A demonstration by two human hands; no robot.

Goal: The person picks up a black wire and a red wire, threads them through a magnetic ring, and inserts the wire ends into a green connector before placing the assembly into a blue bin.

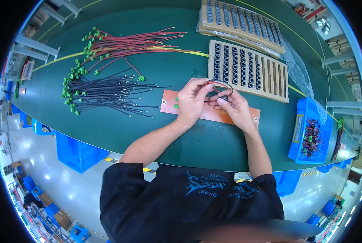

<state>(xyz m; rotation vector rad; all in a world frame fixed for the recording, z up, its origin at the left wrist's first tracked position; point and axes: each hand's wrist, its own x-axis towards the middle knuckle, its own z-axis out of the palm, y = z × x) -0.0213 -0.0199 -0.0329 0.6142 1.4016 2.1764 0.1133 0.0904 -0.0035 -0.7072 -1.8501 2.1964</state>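
Note:
Over an orange board (217, 115), my left hand (191, 101) and my right hand (236, 108) are close together with fingers pinched. Between them bends a loop of red and black wires (228, 86), which both hands grip. A small dark piece shows by the right fingertips, too hidden to tell its kind. Green connectors (176, 106) sit on the board beside my left hand, which partly covers them. Just beyond my hands lies a cardboard tray (274, 94) with rows of black ring-shaped cores (234, 67); its right-hand slots hold none.
Left on the green table (181, 146) lie red wires (136, 41) and black wires (108, 92) with green connectors. A second tray of cores (241, 22), partly wrapped in bubble wrap (298, 67), stands at the back. A blue bin (328, 139) at right holds wired pieces (311, 137).

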